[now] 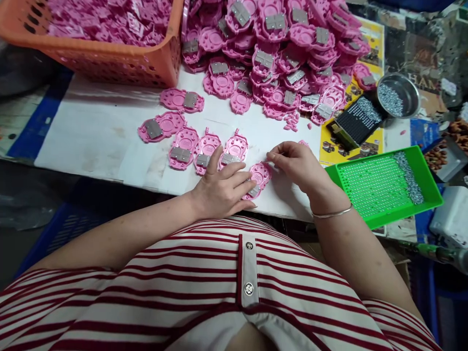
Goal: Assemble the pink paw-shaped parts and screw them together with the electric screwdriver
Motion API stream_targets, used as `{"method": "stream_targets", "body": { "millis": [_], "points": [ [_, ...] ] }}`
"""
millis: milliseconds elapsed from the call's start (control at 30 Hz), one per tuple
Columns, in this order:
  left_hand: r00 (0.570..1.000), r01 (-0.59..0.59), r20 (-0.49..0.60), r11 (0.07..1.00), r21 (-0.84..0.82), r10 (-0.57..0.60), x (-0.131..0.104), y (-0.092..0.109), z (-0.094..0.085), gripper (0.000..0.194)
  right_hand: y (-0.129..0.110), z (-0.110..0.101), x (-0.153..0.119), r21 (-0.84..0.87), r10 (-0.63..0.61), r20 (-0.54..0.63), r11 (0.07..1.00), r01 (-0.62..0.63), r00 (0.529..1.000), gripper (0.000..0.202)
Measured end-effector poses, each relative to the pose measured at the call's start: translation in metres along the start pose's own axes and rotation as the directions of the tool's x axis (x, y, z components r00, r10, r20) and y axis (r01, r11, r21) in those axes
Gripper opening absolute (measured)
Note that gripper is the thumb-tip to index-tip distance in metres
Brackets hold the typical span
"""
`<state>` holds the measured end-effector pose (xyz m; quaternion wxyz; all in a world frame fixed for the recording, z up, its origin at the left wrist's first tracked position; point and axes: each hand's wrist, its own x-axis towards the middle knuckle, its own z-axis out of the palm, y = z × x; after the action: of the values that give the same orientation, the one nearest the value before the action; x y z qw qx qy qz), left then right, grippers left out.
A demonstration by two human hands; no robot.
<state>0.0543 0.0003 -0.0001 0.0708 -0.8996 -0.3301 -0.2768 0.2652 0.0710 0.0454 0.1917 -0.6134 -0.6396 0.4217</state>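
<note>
Four pink plastic shells with grey metal plates lie in a row near the table's front edge. My left hand (pixel 223 190) rests with its fingers spread over the rightmost shell (pixel 261 174) and partly covers its plate. Beside that shell's upper right edge is my right hand (pixel 292 158), thumb and forefinger pinched together; what they hold is too small to make out. Left of my left hand's fingers are a shell (pixel 183 146) and another shell (pixel 207 147). The third shell (pixel 236 146) lies just above the fingers. Small pink stubs stick up from two shells' tops.
An orange basket (pixel 157 63) of pink parts stands at the back left, beside a large pile of shells (pixel 274 53). To the right are a metal bowl (pixel 411 97) of small screws, a black screw tray (pixel 353 124) and a green tray (pixel 376 185). Small pink pieces (pixel 291 121) lie below the pile.
</note>
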Motion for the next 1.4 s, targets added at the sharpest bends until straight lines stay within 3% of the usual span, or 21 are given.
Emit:
{"method": "stream_targets", "body": {
  "millis": [100,267,400,667,900,1100,1167,1267,1400],
  "points": [
    [1.000,0.011,-0.007,1.000,-0.016,-0.011,0.000,0.001,0.000,0.040,-0.006,0.005,0.000,-0.034,0.052,0.014,0.998,-0.051,0.999,0.015],
    [1.000,0.013,-0.012,1.000,0.003,-0.013,0.001,0.001,-0.001,0.038,-0.011,0.013,0.004,-0.214,0.072,-0.058,0.973,-0.083,0.996,0.014],
    [1.000,0.009,0.001,1.000,0.023,-0.009,0.000,0.001,0.000,0.035,-0.013,0.015,0.007,-0.351,0.081,-0.043,0.932,-0.091,0.996,0.014],
    [0.999,0.029,-0.013,1.000,-0.010,-0.029,0.002,0.002,-0.002,0.035,-0.015,0.016,0.009,-0.514,0.040,0.012,0.857,-0.028,0.999,0.021],
    [0.999,0.046,-0.003,0.999,-0.014,-0.046,0.002,0.003,-0.002,0.035,-0.004,0.017,0.004,-0.417,-0.017,-0.051,0.909,-0.006,0.999,0.021],
    [0.998,0.055,0.014,0.998,-0.032,-0.054,0.002,0.002,-0.002,0.033,-0.005,0.012,0.004,-0.060,0.070,-0.053,0.996,-0.073,0.996,0.020],
    [0.998,0.056,0.017,0.998,-0.037,-0.055,0.002,0.002,-0.003,0.033,-0.008,0.009,0.005,-0.013,0.092,-0.049,0.996,-0.093,0.995,0.020],
    [0.999,0.048,0.018,0.999,-0.027,-0.047,0.003,0.001,-0.004,0.035,-0.010,0.008,0.008,-0.056,0.093,-0.013,0.994,-0.094,0.996,0.021],
    [0.999,0.041,0.030,0.999,-0.018,-0.040,0.002,0.001,-0.003,0.036,-0.010,0.013,0.010,-0.260,0.080,-0.030,0.962,-0.085,0.996,0.022]
  ]
}}
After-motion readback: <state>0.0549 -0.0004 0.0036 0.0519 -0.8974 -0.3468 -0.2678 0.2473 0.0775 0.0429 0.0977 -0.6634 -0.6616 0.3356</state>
